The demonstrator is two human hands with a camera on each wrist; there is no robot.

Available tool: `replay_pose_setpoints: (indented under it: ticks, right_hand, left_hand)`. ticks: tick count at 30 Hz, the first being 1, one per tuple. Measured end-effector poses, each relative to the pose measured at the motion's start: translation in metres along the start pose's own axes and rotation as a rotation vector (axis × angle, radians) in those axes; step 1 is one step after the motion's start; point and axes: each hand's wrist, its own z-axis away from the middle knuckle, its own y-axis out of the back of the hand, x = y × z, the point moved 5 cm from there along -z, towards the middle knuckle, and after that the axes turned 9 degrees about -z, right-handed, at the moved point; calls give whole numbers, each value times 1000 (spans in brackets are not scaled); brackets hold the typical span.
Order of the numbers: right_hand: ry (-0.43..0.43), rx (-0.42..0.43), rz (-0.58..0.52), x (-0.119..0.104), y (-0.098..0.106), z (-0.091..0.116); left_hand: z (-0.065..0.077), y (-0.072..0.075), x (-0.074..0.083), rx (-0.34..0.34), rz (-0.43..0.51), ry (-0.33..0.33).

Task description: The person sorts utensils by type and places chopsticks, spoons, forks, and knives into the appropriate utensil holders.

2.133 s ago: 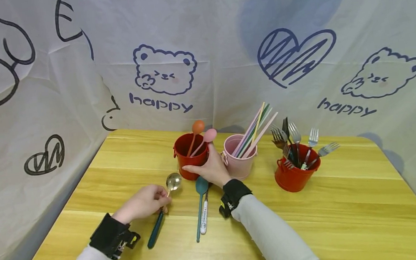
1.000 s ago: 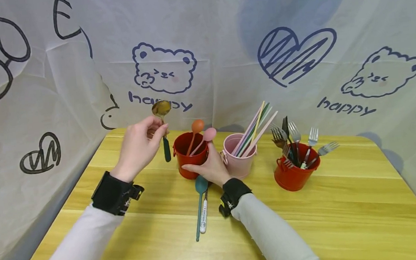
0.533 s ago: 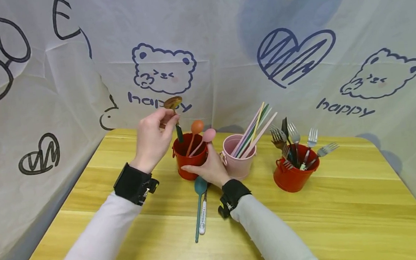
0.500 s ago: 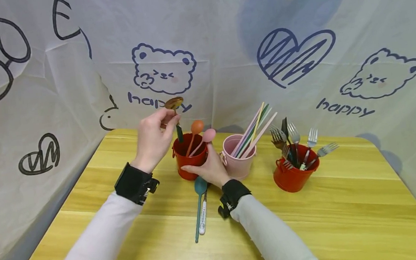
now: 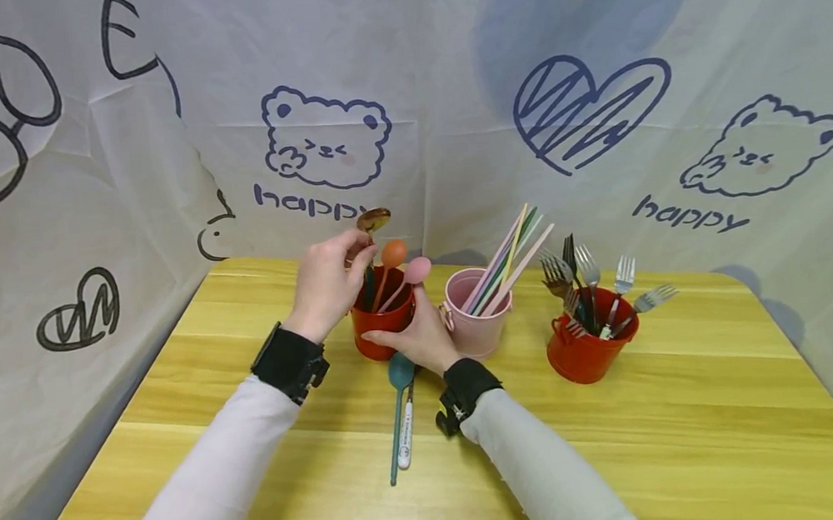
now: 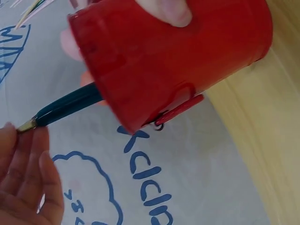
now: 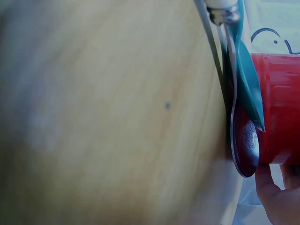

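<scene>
My left hand (image 5: 334,280) pinches a gold spoon (image 5: 373,219) by its neck, bowl up. The spoon's dark green handle (image 6: 70,104) reaches down past the rim of a small red bucket (image 5: 383,320). An orange spoon (image 5: 394,254) and a pink spoon (image 5: 417,271) lean inside that bucket. My right hand (image 5: 424,335) holds the bucket's right side, with the thumb across its front; its other fingers are mostly hidden in the head view. Before the bucket lie a teal spoon (image 5: 400,374) and a metal spoon (image 7: 246,145) with a white handle (image 5: 406,441).
A pink bucket (image 5: 478,333) with several straws (image 5: 510,259) stands just right of my right hand. Farther right is another red bucket (image 5: 584,357) holding several forks (image 5: 588,264). A white printed cloth (image 5: 444,81) hangs behind the wooden table (image 5: 667,437).
My left hand has lifted the gold spoon off the table, carried it up and rightward, and lowered its handle into the red bucket. My right hand has stayed on the bucket.
</scene>
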Motion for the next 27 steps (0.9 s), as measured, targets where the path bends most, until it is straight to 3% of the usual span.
replay_pose_setpoints:
  ticks: [5, 9, 16, 23, 27]
  right_hand:
    - [-22, -1, 3, -1, 0, 0]
    - [-41, -6, 1, -2, -1, 0]
    - [-30, -1, -19, -3, 0, 1]
    - [-17, -18, -14, -2, -1, 2]
    - [-14, -13, -26, -1, -1, 1]
  left_hand:
    - [6, -15, -7, -158, -87, 46]
    - [14, -20, -12, -210, -107, 61]
    - [28, -18, -19, -172, -70, 65]
    - [42, -11, -23, -54, -40, 34]
    - [52, -8, -24, -32, -39, 28]
